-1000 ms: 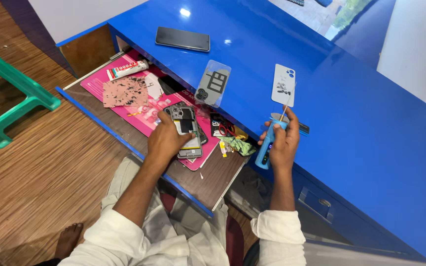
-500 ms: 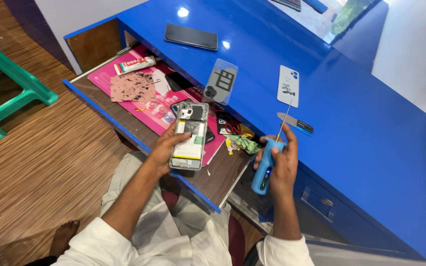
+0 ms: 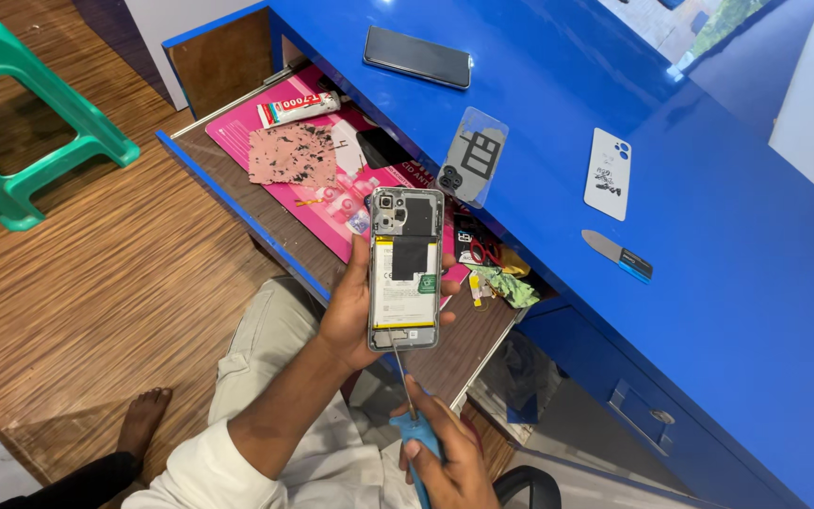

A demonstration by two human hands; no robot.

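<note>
My left hand (image 3: 355, 316) grips an opened phone (image 3: 406, 269) with its back cover off, so the battery and camera module show. It is held upright over the pulled-out drawer. My right hand (image 3: 445, 452) holds a blue-handled screwdriver (image 3: 414, 429), whose thin tip touches the phone's lower edge. The handle is partly hidden by my fingers.
The blue desk (image 3: 708, 311) carries a black phone (image 3: 417, 57), a clear back cover (image 3: 472, 155), a white back cover (image 3: 608, 173) and a pry tool (image 3: 617, 254). A pink mat (image 3: 303, 188), a glue tube (image 3: 299, 108) and small parts lie in the drawer. A green stool (image 3: 21, 141) stands at the left.
My left hand has lifted the phone off the drawer toward me. My right hand came down from the desk with the screwdriver and set its tip to the phone's bottom.
</note>
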